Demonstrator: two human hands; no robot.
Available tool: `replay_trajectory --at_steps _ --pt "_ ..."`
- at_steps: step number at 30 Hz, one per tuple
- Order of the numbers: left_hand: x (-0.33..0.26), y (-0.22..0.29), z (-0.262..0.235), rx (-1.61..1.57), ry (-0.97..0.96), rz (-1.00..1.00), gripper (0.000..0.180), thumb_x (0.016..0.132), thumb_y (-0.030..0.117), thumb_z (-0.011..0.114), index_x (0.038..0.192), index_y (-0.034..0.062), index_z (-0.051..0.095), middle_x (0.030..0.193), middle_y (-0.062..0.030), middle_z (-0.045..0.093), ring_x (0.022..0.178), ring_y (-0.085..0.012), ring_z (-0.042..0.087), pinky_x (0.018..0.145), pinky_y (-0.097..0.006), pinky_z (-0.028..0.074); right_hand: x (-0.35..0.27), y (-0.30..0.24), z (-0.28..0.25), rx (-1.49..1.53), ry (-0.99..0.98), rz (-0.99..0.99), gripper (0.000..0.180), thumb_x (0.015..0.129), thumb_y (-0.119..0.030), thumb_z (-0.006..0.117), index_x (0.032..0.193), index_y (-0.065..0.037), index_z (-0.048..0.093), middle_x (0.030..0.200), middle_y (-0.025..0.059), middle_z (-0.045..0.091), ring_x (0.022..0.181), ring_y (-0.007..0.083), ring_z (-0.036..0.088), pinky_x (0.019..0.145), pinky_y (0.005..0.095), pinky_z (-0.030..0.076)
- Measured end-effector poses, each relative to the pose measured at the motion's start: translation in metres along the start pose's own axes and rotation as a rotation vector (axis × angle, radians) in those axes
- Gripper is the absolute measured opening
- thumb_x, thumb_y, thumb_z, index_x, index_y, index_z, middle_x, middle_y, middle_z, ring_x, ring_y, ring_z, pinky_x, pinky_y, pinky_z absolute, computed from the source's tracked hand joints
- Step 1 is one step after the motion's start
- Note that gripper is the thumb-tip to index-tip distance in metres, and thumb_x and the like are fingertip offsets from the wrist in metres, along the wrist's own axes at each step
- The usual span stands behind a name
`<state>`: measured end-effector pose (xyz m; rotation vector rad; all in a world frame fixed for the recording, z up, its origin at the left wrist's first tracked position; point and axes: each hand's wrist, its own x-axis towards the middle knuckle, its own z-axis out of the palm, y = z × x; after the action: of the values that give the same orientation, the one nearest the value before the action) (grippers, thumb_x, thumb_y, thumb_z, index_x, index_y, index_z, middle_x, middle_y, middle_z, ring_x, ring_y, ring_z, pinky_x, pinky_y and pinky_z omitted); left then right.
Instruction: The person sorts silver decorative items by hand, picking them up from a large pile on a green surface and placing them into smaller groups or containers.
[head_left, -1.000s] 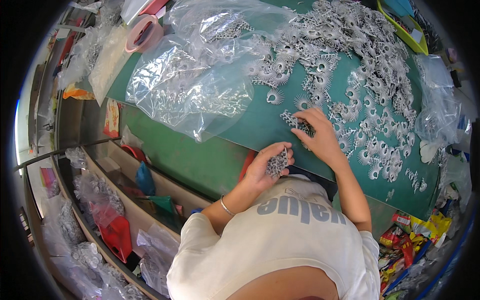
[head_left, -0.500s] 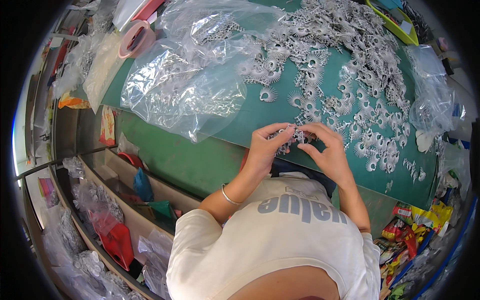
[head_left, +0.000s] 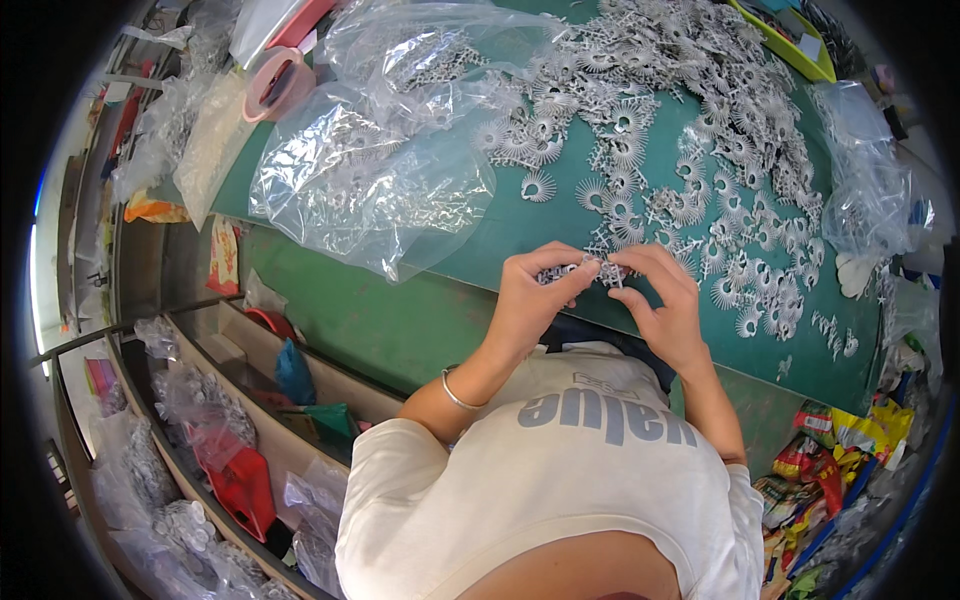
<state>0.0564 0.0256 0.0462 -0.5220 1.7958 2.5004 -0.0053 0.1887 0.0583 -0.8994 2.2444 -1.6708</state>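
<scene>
Lying between left hand (head_left: pixel 530 298) and right hand (head_left: pixel 668 312), grey pieces (head_left: pixel 609 272) are pinched by both.

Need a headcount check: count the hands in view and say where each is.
2. The left hand holds grey pieces near the edge of the table; the right hand is beside it, at the same pieces. Neither is fully hidden.

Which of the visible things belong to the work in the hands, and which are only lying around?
Seemingly in use:
- left hand, holding grey clump
- right hand, at that clump
- loose grey pieces on green table
- probably clear bag, similar pieces showing through

Seemingly just lying about:
- pink tub
- yellow-green tray
- colourful packets
- red plastic item
</scene>
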Motion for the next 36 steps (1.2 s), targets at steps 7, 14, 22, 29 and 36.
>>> replay_trajectory --at_steps 7,14,22,29,36 --pt "0.001 -0.009 0.003 -0.216 -0.021 -0.163 0.012 0.082 0.007 0.063 0.086 -0.0038 0.066 0.081 -0.0062 0.060 0.067 -0.0093 0.055 0.053 -0.020 0.043 -0.003 -0.008 -0.005 -0.123 -0.026 0.026 0.029 0.073 -0.002 0.065 0.101 0.000 0.058 0.090 0.0139 0.060 0.080 0.0244 0.059 0.070 0.0311 0.047" --pt "0.000 -0.004 0.004 0.006 -0.016 -0.019 0.011 0.082 0.006 0.063 0.084 -0.0033 0.067 0.078 -0.0052 0.059 0.064 -0.0082 0.053 0.052 -0.020 0.042 -0.003 -0.001 -0.013 -0.009 -0.120 0.053 0.033 0.071 -0.007 0.069 0.102 0.000 0.058 0.086 0.0137 0.061 0.075 0.0267 0.059 0.069 0.0329 0.046" --pt "-0.001 -0.007 0.005 -0.018 -0.044 -0.053 0.011 0.081 0.006 0.063 0.084 -0.0032 0.067 0.081 -0.0053 0.059 0.064 -0.0080 0.052 0.051 -0.020 0.041 -0.007 0.006 -0.012 -0.119 -0.132 -0.018 0.034 0.069 -0.011 0.071 0.098 0.000 0.057 0.077 0.0109 0.054 0.071 0.0252 0.054 0.065 0.0329 0.044" --pt "0.002 -0.009 0.000 -0.269 -0.124 -0.228 0.011 0.081 0.007 0.063 0.084 -0.0035 0.066 0.083 -0.0059 0.059 0.065 -0.0082 0.054 0.052 -0.021 0.042 -0.009 -0.002 -0.007 -0.044 -0.075 0.029 0.030 0.075 -0.007 0.066 0.103 0.000 0.056 0.077 0.0096 0.051 0.069 0.0213 0.051 0.065 0.0300 0.043" --pt "-0.004 -0.010 0.007 0.060 0.009 0.060 0.011 0.080 0.006 0.064 0.083 -0.0048 0.066 0.083 -0.0064 0.060 0.068 -0.0083 0.055 0.055 -0.020 0.043 -0.012 -0.003 -0.006 0.025 -0.060 0.077 0.036 0.075 -0.001 0.063 0.109 -0.001 0.056 0.078 0.0084 0.051 0.070 0.0186 0.050 0.067 0.0276 0.042"
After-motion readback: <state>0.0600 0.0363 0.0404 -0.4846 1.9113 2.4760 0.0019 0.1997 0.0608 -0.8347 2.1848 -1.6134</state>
